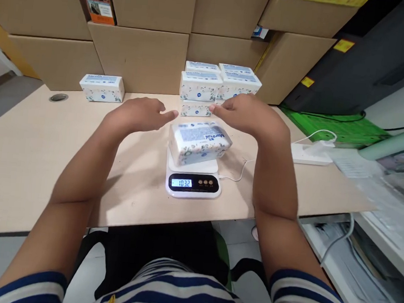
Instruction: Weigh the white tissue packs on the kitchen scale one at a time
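A white soft pack of tissues (199, 141) with a floral print and "Manhua" lettering rests, slightly turned, on a white digital scale (192, 192). The lit display reads what looks like 103.2. To the left of the pack, my left hand (141, 114) hovers with its thumb stretched out and nothing in it. My right hand (250, 115) is above and to the right of the pack, its thumb pointing inward in front of the stacked tissue packs (201, 87). Whether that thumb touches them I cannot tell. It holds nothing visible, and its other fingers are partly hidden.
Another tissue pack (102, 88) stands at the back left of the table (43, 165). Cardboard boxes (142, 60) line the back. A white power strip (311, 155) lies at the right, and a cable (237, 178) runs from the scale.
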Tool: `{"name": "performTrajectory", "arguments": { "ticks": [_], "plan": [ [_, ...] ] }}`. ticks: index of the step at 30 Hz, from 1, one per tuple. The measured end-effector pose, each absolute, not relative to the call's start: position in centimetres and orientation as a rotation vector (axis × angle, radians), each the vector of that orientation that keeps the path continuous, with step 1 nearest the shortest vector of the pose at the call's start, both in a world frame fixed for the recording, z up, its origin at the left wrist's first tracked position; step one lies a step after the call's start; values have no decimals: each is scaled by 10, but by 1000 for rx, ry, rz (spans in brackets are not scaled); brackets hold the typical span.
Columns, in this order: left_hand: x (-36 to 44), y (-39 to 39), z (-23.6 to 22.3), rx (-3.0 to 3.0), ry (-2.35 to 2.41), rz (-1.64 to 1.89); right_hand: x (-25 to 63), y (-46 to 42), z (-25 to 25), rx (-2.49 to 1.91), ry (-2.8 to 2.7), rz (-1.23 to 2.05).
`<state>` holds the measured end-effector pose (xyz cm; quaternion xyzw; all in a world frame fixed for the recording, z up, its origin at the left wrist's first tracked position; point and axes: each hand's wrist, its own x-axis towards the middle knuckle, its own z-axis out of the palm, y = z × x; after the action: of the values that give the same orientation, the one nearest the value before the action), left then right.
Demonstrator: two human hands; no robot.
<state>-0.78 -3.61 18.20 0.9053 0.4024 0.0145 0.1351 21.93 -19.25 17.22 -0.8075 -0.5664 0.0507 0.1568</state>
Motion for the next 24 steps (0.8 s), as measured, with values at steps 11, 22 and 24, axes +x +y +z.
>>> {"name": "performTrajectory", "arguments": {
  "ticks": [11,22,24],
  "plan": [
    [-4,-27,177,2604,994,-108,202,-184,174,-2081,-1990,463],
    [-2,-36,175,2648,941,-193,176,-177,160,-2360,-1793,227],
    [-1,-41,174,2635,934,-159,171,-176,158,-2399,-1782,130]
  ]
}}
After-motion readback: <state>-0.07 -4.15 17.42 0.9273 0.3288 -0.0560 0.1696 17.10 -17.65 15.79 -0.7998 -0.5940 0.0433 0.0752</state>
